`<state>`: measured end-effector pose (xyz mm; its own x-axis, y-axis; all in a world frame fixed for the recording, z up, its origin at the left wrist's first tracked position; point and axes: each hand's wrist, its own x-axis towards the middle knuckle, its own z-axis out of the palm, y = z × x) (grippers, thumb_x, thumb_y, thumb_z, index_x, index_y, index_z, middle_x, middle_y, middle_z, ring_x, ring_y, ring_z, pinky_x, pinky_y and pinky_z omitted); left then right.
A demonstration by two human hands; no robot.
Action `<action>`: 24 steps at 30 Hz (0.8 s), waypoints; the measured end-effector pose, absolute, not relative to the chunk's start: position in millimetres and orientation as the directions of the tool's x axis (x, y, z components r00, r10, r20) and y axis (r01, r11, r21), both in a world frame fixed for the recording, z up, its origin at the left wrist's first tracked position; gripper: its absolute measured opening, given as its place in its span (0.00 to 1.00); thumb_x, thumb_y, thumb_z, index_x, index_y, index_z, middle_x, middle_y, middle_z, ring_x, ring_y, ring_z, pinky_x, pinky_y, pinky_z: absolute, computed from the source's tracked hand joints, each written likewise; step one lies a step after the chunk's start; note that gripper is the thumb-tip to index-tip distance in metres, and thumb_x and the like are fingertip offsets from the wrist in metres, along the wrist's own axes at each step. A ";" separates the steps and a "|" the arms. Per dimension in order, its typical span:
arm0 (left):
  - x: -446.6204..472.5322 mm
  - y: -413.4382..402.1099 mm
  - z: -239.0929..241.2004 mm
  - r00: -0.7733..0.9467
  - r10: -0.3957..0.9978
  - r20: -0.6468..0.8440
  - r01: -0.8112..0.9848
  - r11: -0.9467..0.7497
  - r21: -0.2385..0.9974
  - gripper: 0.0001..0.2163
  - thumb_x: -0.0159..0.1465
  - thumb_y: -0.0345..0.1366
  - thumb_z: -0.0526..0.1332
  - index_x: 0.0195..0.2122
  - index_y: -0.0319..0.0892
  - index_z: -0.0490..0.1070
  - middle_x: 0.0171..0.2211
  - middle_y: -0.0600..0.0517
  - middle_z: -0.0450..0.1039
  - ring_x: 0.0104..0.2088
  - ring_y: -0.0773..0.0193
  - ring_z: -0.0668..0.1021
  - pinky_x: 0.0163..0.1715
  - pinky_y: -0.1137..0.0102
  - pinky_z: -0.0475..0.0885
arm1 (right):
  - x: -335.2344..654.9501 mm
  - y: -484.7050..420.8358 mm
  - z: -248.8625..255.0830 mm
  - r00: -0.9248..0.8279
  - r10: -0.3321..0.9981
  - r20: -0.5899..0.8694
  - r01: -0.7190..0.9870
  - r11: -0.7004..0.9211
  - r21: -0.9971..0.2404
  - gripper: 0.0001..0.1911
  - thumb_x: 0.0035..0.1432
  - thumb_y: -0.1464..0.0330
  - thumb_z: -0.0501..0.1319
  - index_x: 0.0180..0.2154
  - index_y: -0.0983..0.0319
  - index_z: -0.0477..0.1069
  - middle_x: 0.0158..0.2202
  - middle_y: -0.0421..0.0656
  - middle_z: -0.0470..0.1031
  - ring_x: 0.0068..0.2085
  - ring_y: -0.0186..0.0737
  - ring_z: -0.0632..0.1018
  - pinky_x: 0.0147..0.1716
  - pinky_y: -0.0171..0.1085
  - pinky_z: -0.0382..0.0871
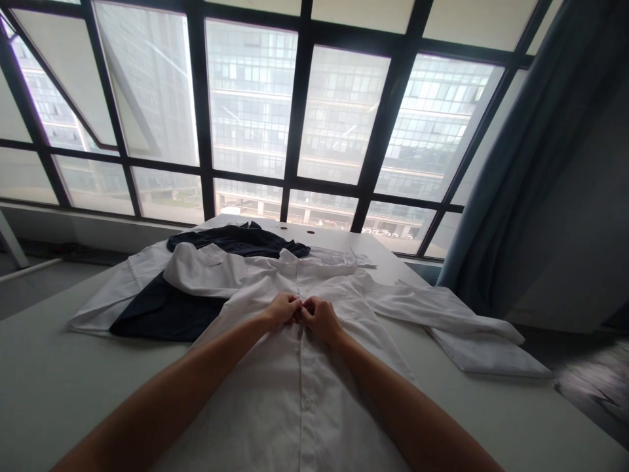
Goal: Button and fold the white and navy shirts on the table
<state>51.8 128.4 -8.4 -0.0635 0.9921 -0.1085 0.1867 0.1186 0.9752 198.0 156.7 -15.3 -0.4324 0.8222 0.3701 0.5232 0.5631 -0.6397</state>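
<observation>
A white button-up shirt [295, 387] lies flat on the table, front up, its collar toward the window and one sleeve stretched out to the right. My left hand [282, 309] and my right hand [319, 316] meet at the shirt's button placket, high on the chest. Both have their fingers curled and pinched on the placket fabric, knuckles almost touching. Whether a button sits between the fingertips is hidden.
A dark navy garment [196, 288] and another white shirt [128, 285] lie overlapped at the left behind the hands. The pale table [49, 387] ends near a large window [295, 118]. A blue-grey curtain [535, 157] hangs at the right.
</observation>
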 end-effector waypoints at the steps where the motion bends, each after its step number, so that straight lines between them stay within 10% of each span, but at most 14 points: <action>1: 52.3 127.9 -7.6 -0.063 0.992 -0.107 0.188 0.117 0.975 0.11 0.65 0.35 0.58 0.26 0.38 0.69 0.18 0.56 0.68 0.17 0.73 0.67 0.18 0.78 0.59 | 198.0 156.8 -15.1 -0.433 0.822 0.370 0.520 0.562 -0.643 0.09 0.57 0.66 0.61 0.33 0.64 0.77 0.28 0.44 0.81 0.29 0.37 0.79 0.29 0.31 0.64; 24: 54.6 129.8 -15.6 -0.093 0.995 0.032 0.291 -0.004 0.957 0.08 0.63 0.34 0.56 0.29 0.38 0.70 0.18 0.56 0.68 0.17 0.70 0.67 0.17 0.75 0.58 | 200.3 161.4 -14.9 -0.408 0.842 0.353 0.576 0.537 -0.616 0.11 0.58 0.65 0.60 0.31 0.65 0.79 0.27 0.44 0.80 0.28 0.37 0.77 0.28 0.31 0.62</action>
